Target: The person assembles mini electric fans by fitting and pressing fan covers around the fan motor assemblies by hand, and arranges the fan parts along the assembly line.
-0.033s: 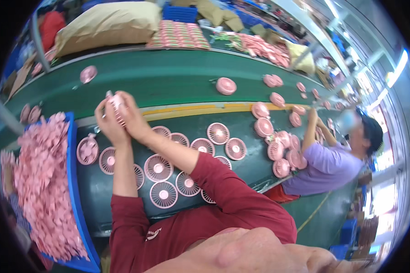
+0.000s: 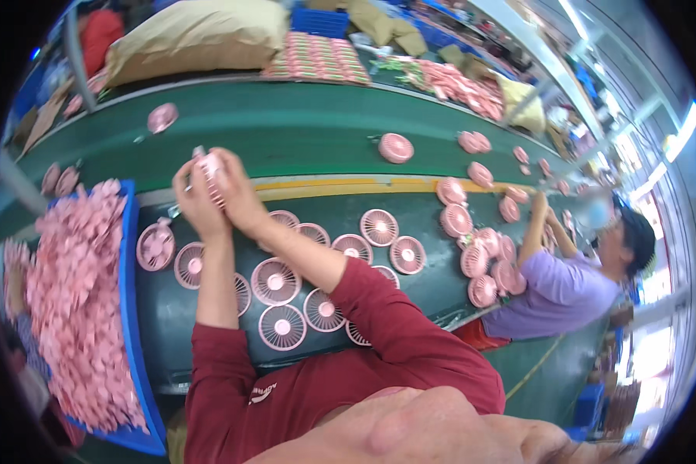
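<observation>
Both of my hands are pressed around one pink fan head [image 2: 211, 179], held upright on edge above the near side of the green belt. My left hand [image 2: 198, 203] clasps it from the left. My right hand [image 2: 238, 192] covers it from the right, fingers wrapped over its rim. Below my wrists, several round pink fan grilles [image 2: 276, 281] lie flat on the dark work surface. A pink fan part with visible blades [image 2: 156, 246] lies left of my left forearm. Palms and fingers hide much of the held piece.
On the left stands a blue bin [image 2: 130, 309] heaped with pink fan blades [image 2: 77, 309]. Fan heads [image 2: 396, 148] sit along the green conveyor belt [image 2: 301, 124]. At right a co-worker in a purple shirt [image 2: 553, 286] handles parts beside piled fans [image 2: 474, 261]. Beyond the belt lies a large tan sack [image 2: 197, 39].
The whole view has shifted slightly, so most things appear a little farther right. My hands stay closed around the fan head.
</observation>
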Demonstrator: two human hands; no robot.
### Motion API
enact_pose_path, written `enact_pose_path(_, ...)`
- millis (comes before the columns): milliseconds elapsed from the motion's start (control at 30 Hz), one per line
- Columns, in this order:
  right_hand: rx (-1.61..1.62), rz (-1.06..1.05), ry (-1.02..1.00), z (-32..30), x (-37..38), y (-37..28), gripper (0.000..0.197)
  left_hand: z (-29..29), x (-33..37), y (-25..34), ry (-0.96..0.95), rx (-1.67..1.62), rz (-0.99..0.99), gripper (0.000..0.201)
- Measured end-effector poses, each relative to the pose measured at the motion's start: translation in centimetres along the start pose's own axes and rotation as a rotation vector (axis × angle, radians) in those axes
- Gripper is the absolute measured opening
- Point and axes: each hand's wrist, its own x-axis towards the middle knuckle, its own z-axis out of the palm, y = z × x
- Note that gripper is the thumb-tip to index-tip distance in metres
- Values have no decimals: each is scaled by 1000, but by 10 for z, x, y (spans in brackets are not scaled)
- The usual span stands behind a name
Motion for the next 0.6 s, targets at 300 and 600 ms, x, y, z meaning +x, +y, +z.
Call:
enact_pose_path(300, -223, 253, 94, -114, 38, 28, 49, 5, -13, -33, -130, -31, -337, 47)
enact_pose_path(600, -824, -107, -251, -158, -24, 18, 56, -11, 1, -60, -283, 107, -246, 37)
